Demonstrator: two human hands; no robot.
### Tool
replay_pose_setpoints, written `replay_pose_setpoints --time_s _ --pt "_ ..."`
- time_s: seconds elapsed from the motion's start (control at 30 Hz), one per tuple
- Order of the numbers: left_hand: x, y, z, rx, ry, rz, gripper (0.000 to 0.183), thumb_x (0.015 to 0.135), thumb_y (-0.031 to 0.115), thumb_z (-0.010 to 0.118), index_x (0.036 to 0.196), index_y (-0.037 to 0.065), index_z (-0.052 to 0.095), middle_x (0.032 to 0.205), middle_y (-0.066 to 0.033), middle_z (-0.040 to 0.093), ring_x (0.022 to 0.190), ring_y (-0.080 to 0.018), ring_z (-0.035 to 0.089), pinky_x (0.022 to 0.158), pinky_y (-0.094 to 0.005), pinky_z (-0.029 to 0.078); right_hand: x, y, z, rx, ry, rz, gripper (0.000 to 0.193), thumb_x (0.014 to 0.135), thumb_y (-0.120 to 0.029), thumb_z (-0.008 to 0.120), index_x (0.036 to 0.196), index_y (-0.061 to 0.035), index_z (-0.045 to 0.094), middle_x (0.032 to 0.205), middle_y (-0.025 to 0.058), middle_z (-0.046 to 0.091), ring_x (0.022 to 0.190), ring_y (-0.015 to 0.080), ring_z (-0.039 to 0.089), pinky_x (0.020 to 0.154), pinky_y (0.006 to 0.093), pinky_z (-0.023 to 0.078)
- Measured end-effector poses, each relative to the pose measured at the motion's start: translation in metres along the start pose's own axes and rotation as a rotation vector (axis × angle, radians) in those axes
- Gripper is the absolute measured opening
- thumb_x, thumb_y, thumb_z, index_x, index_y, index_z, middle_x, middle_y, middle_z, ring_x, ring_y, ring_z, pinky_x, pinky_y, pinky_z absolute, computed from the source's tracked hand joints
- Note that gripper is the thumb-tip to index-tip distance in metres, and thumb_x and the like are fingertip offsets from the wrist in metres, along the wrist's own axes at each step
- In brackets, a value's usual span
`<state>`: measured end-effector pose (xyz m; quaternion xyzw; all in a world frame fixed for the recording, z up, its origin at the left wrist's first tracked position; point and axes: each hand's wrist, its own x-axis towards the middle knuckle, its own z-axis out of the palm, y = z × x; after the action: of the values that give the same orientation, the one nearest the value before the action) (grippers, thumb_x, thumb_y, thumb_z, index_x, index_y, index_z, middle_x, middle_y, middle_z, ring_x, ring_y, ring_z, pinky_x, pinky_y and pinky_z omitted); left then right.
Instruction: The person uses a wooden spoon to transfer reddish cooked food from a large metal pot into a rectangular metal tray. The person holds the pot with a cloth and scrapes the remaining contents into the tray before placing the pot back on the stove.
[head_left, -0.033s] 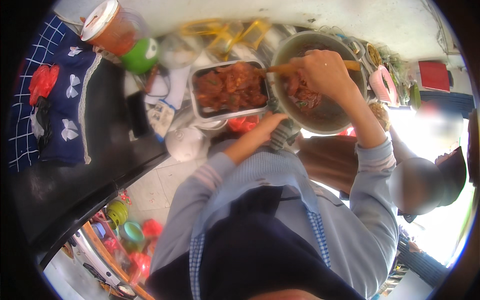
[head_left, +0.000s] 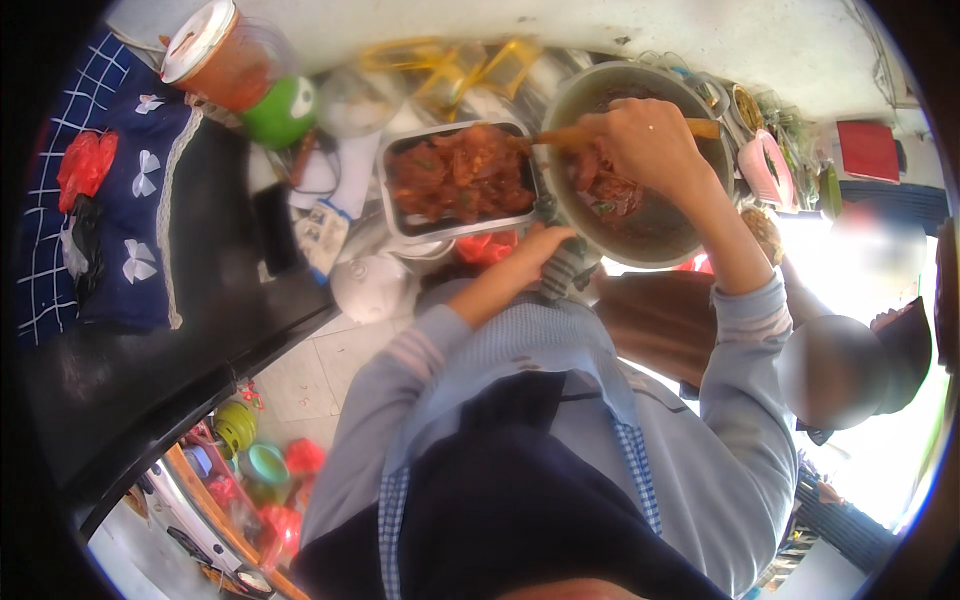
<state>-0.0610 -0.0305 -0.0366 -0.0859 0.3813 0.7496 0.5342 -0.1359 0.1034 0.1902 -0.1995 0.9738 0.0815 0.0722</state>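
Clutching a striped cloth (head_left: 562,272) in the left hand (head_left: 543,250); grasping a wooden spatula (head_left: 563,136) in the right hand (head_left: 645,140) above the pot (head_left: 668,236), with long axis crosswise, extending leftward from that grip to the sauced-food tray (head_left: 440,236), nearer the left hand.

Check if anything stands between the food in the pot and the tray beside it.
Yes: the wall of the pot separates its dark red food from the tray. The wooden utensil in the right hand crosses above that side. The left hand, on the striped cloth, sits nearer the body.
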Motion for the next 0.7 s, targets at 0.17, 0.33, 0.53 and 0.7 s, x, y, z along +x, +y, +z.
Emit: replay_pose_setpoints --time_s 0.17,0.33,0.53,0.7 --pt "-0.001 0.003 0.003 0.029 0.05 0.011 0.053 0.08 0.025 0.073 0.121 -0.002 0.055 0.102 -0.0186 0.067 0.085 -0.0281 0.069 0.072 -0.0384 0.056 0.001 0.004 0.002 -0.019 0.028 -0.016 0.018 0.081 -0.017 0.066 0.098 -0.0212 0.069 0.075 0.0078 0.062 0.069 0.0303 0.065 0.058 0.0427 0.05" --pt "0.001 0.01 0.001 0.06 0.068 0.005 0.059 0.08 0.026 0.073 0.126 -0.003 0.05 0.107 -0.0203 0.065 0.088 -0.0298 0.068 0.073 -0.0399 0.057 0.0 -0.002 0.004 -0.086 -0.012 0.051 0.018 0.081 -0.018 0.065 0.098 -0.0223 0.07 0.076 0.0072 0.062 0.07 0.0291 0.065 0.059 0.0415 0.05" --pt "0.003 0.008 0.0 0.03 0.038 0.006 0.062 0.08 0.026 0.073 0.127 -0.005 0.048 0.109 -0.0217 0.064 0.09 -0.0302 0.068 0.073 -0.0409 0.058 -0.006 -0.016 0.001 0.007 0.055 0.091 0.017 0.065 -0.016 0.072 0.081 -0.0108 0.072 0.078 0.0116 0.065 0.073 0.0287 0.068 0.061 0.0395 0.054" --pt "0.002 0.01 0.004 0.037 0.067 0.053 0.064 0.079 0.027 0.074 0.127 -0.007 0.048 0.109 -0.0219 0.063 0.091 -0.03 0.068 0.074 -0.0408 0.058 -0.01 -0.03 -0.003 -0.086 0.103 0.089 0.014 0.075 -0.019 0.068 0.088 -0.014 0.071 0.08 0.0093 0.064 0.075 0.026 0.067 0.062 0.0378 0.052"
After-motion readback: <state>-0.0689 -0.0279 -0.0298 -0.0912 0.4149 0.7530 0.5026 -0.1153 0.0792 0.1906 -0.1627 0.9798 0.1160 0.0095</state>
